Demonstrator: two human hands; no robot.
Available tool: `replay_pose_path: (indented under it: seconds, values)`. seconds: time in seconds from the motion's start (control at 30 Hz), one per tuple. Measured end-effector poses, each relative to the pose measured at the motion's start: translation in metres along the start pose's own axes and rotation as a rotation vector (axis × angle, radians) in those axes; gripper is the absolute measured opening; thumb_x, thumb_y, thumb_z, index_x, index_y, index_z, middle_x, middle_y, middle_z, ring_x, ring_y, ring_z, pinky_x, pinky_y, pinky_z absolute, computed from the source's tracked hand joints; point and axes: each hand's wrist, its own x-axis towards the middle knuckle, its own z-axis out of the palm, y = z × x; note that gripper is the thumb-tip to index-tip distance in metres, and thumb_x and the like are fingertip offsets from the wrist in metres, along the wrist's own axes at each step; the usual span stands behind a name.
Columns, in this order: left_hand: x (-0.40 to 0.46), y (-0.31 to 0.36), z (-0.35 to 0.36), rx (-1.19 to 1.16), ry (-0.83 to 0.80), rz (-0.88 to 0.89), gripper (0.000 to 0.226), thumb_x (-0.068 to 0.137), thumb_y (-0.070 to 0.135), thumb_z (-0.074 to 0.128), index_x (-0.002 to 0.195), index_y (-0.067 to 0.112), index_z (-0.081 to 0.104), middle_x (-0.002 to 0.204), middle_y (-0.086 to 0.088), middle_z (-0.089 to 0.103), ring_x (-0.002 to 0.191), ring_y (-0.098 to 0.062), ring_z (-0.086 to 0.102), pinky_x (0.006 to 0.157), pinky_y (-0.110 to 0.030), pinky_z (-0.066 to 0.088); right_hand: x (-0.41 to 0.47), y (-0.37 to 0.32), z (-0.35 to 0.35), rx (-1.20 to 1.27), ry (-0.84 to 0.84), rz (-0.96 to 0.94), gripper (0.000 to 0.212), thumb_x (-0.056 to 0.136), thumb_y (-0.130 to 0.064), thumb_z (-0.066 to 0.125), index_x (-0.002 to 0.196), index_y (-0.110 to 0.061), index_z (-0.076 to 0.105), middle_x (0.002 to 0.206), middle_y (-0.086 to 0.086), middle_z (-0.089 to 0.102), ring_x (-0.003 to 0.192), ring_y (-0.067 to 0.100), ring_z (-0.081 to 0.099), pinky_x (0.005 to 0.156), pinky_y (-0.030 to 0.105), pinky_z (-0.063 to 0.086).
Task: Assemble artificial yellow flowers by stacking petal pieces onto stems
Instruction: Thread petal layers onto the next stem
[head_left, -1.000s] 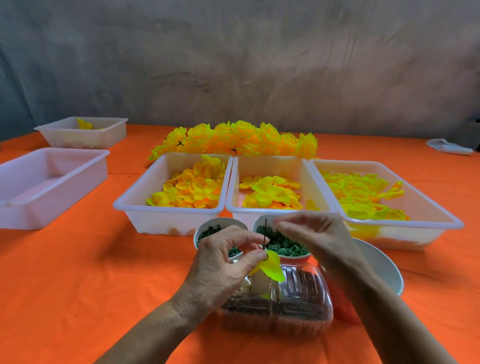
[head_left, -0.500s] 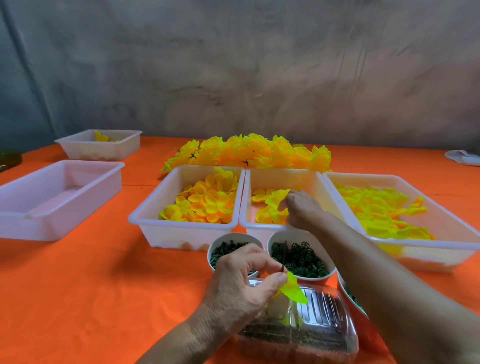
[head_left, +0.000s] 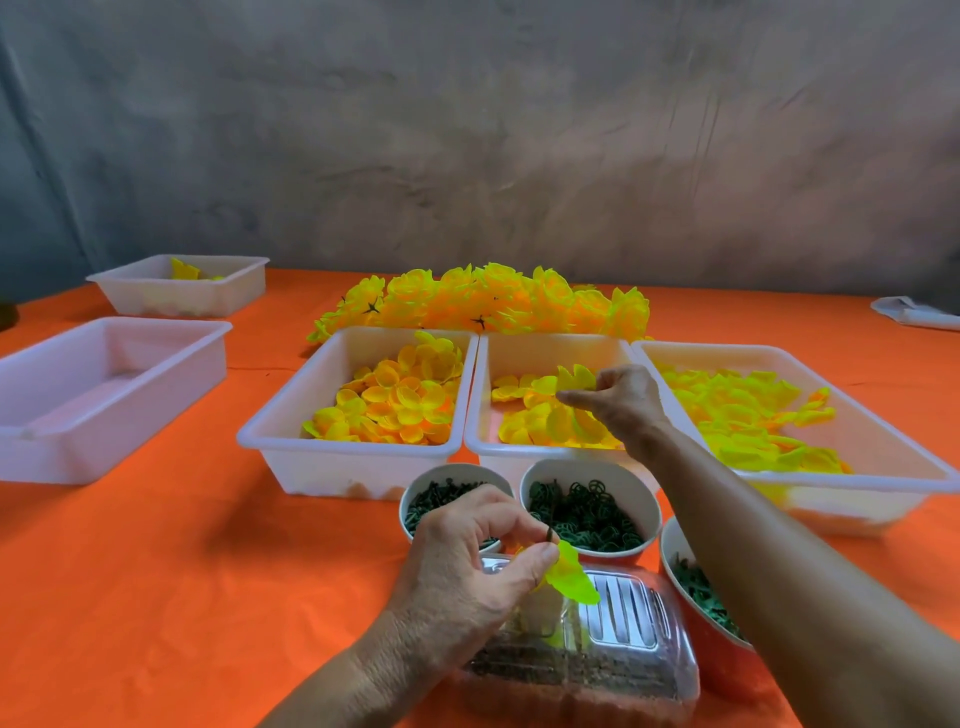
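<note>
My left hand (head_left: 470, 561) pinches a thin dark stem (head_left: 549, 534) with a yellow-green petal piece (head_left: 574, 577) on it, low and near me above a clear plastic box (head_left: 618, 649). My right hand (head_left: 621, 400) reaches into the middle white tray (head_left: 485, 395) and pinches a yellow petal piece (head_left: 574, 378) lifted off the pile. Loose petals also fill the left tray (head_left: 291, 415) and the right tray (head_left: 883, 457). Finished yellow flowers (head_left: 488, 299) lie in a row behind the trays.
Three small bowls of dark green parts (head_left: 587, 512) stand between the trays and the clear box. Two more white trays (head_left: 109, 384) (head_left: 182, 288) sit at the far left on the orange tablecloth (head_left: 182, 571). A white object (head_left: 914, 312) lies far right.
My right hand left the stem, reached forward into the middle tray and now lifts a petal piece. My left hand kept holding the stem with its petal. The camera tilted down.
</note>
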Motion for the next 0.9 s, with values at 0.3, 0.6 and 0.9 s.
replay_pose_path:
  seconds: [0.3,0.6,0.9]
  values:
    - [-0.001,0.004,0.0,0.006,0.002,0.002,0.007,0.077,0.02,0.074,0.076,0.013,0.072,0.079,0.005,0.063,0.08,-0.017,0.063,0.074,-0.049,0.054,-0.01,-0.002,-0.026,0.275,0.004,0.021,0.013,0.082,-0.01,0.071,0.086,0.0,0.063,0.06,0.008,0.054,0.033,0.003,0.046,0.036,0.016,0.029]
    - [-0.002,0.003,0.001,-0.001,0.012,-0.011,0.004,0.078,0.011,0.075,0.077,0.014,0.074,0.079,0.005,0.063,0.081,-0.019,0.063,0.075,-0.049,0.055,-0.028,-0.007,-0.048,0.581,-0.089,0.122,0.032,0.091,-0.016,0.059,0.122,-0.01,0.055,0.1,0.008,0.065,0.085,0.02,0.06,0.069,0.033,0.048]
    - [-0.004,0.007,0.0,-0.018,0.017,-0.083,0.003,0.077,0.014,0.076,0.079,0.016,0.076,0.084,0.003,0.066,0.083,-0.017,0.064,0.071,-0.05,0.055,-0.064,-0.03,-0.051,0.706,-0.182,0.1,0.016,0.083,-0.018,0.063,0.093,-0.005,0.064,0.076,0.0,0.072,0.063,0.013,0.065,0.046,0.022,0.051]
